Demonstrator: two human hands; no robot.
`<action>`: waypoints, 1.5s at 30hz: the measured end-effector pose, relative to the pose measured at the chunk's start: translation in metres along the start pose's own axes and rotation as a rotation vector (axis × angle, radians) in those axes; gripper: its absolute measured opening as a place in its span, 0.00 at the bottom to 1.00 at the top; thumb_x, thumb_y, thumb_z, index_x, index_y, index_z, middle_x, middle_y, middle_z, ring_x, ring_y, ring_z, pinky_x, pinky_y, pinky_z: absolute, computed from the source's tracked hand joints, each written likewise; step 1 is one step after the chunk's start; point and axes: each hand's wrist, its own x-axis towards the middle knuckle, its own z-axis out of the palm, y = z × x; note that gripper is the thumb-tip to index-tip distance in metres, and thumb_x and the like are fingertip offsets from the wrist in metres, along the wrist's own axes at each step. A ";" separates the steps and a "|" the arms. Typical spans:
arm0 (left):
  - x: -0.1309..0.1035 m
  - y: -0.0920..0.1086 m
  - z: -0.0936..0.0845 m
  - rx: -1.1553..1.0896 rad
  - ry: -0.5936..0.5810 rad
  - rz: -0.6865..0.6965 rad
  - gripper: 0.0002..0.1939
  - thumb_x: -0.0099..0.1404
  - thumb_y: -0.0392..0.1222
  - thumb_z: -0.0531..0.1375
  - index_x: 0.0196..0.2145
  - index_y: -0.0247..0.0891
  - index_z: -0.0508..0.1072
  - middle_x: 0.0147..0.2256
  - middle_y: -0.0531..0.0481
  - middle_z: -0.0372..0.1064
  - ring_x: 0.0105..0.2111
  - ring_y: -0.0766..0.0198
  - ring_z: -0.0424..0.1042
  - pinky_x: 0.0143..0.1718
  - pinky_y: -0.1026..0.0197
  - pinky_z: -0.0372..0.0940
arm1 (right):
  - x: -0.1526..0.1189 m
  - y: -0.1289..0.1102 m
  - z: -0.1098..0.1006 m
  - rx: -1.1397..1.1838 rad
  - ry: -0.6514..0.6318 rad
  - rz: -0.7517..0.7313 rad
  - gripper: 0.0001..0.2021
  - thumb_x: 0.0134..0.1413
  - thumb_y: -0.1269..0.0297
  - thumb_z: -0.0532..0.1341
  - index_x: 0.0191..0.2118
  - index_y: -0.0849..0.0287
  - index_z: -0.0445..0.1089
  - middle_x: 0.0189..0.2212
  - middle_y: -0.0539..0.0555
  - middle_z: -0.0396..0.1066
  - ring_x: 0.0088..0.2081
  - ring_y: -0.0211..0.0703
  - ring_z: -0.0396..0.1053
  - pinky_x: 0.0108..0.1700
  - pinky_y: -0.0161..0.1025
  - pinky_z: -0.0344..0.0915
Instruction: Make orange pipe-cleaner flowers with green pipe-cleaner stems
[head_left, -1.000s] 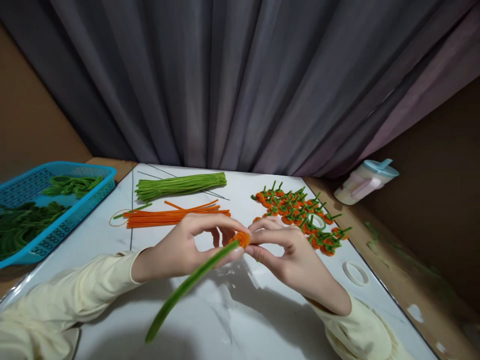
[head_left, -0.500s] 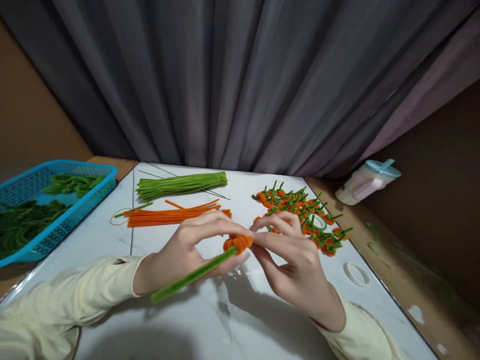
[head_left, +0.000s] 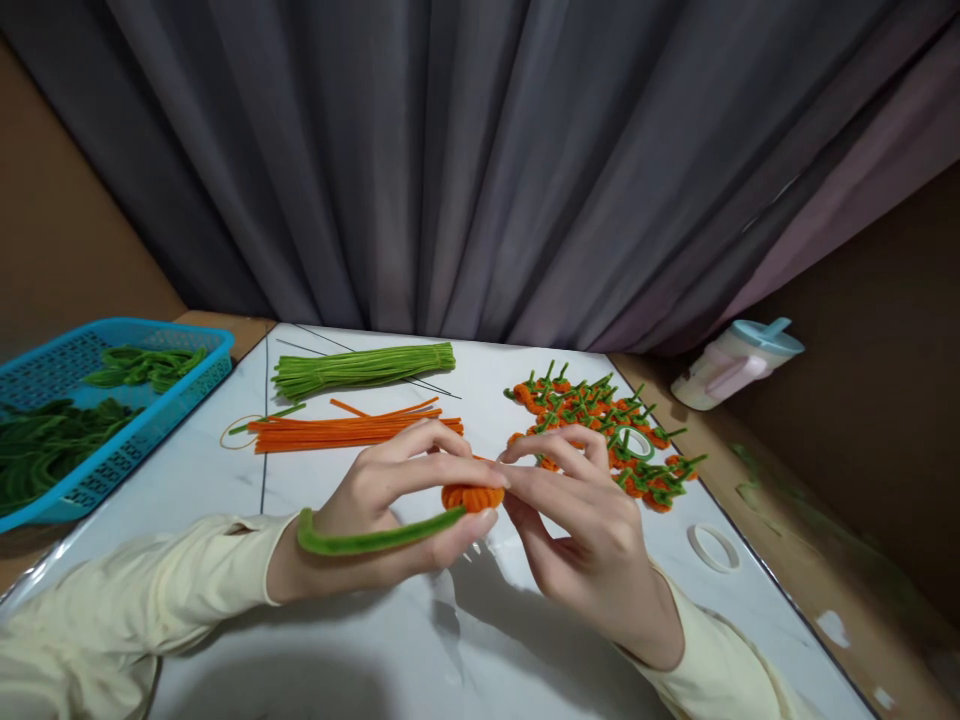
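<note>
Between my two hands is a small orange pipe-cleaner pumpkin, a ribbed coil with a long green pipe-cleaner stem bending out to the left. My left hand pinches the coil between thumb and fingers, and the stem lies across that thumb. At the coil's right end, the thumb and index finger of my right hand are closed on its edge; the other fingers are lifted and bent. The right fingertips hide whatever part of the coil they grip.
Behind my hands lie a green pipe-cleaner bundle and an orange pipe-cleaner bundle. Many finished orange-green pieces are heaped at right, near a white tape roll. A blue basket stands left, a lidded cup right.
The pumpkin has turned in my fingers, so its ribs now face me more. Its green stem has swung upward and now curves over my left thumb.
</note>
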 end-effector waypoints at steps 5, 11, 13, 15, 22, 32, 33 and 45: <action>0.001 -0.001 0.000 0.019 -0.023 0.019 0.14 0.57 0.32 0.60 0.42 0.37 0.72 0.35 0.47 0.65 0.36 0.64 0.67 0.38 0.61 0.65 | -0.001 0.001 -0.002 0.000 -0.019 0.013 0.19 0.51 0.81 0.53 0.43 0.54 0.71 0.25 0.49 0.74 0.36 0.44 0.68 0.41 0.46 0.55; 0.000 -0.001 -0.001 0.013 -0.019 0.040 0.14 0.57 0.33 0.61 0.42 0.37 0.72 0.35 0.46 0.66 0.36 0.63 0.67 0.39 0.61 0.65 | -0.001 0.000 -0.002 0.006 -0.016 0.015 0.18 0.50 0.81 0.53 0.42 0.55 0.71 0.25 0.49 0.74 0.36 0.44 0.68 0.41 0.46 0.54; 0.000 -0.001 -0.001 -0.007 -0.036 -0.013 0.12 0.59 0.35 0.60 0.42 0.38 0.72 0.35 0.47 0.68 0.37 0.64 0.68 0.40 0.62 0.64 | 0.000 0.000 -0.001 0.015 -0.018 0.019 0.17 0.50 0.81 0.53 0.40 0.56 0.71 0.25 0.49 0.73 0.35 0.43 0.68 0.41 0.46 0.55; 0.001 -0.004 -0.001 -0.052 -0.021 -0.126 0.08 0.61 0.38 0.59 0.39 0.38 0.73 0.35 0.48 0.70 0.36 0.65 0.68 0.40 0.63 0.64 | 0.000 0.000 -0.002 0.034 -0.032 0.042 0.14 0.50 0.81 0.54 0.37 0.58 0.71 0.25 0.50 0.73 0.34 0.42 0.68 0.41 0.46 0.55; 0.010 -0.019 0.003 -0.577 -0.042 -0.613 0.15 0.64 0.48 0.56 0.29 0.32 0.68 0.20 0.54 0.64 0.18 0.71 0.63 0.19 0.68 0.60 | 0.002 0.007 0.000 0.394 -0.244 0.370 0.10 0.57 0.65 0.58 0.25 0.59 0.69 0.22 0.50 0.71 0.28 0.37 0.67 0.35 0.38 0.62; 0.010 -0.027 0.005 -0.919 -0.197 -0.741 0.15 0.62 0.49 0.58 0.27 0.33 0.65 0.21 0.55 0.63 0.16 0.75 0.60 0.16 0.70 0.57 | 0.006 0.029 0.012 0.490 -0.344 0.421 0.15 0.56 0.56 0.58 0.23 0.59 0.70 0.18 0.49 0.70 0.26 0.37 0.66 0.35 0.38 0.60; 0.011 -0.029 0.005 -0.918 -0.192 -0.753 0.15 0.63 0.49 0.57 0.27 0.33 0.65 0.21 0.55 0.63 0.17 0.74 0.61 0.17 0.70 0.58 | 0.006 0.031 0.012 0.443 -0.337 0.397 0.15 0.57 0.57 0.57 0.24 0.59 0.70 0.18 0.49 0.70 0.27 0.37 0.65 0.36 0.38 0.60; 0.013 -0.043 0.009 -1.013 -0.076 -0.781 0.11 0.64 0.46 0.57 0.36 0.36 0.62 0.22 0.55 0.64 0.15 0.76 0.57 0.17 0.71 0.52 | 0.005 0.045 0.012 0.342 -0.276 0.377 0.12 0.59 0.60 0.55 0.31 0.60 0.71 0.18 0.47 0.68 0.24 0.35 0.64 0.34 0.35 0.58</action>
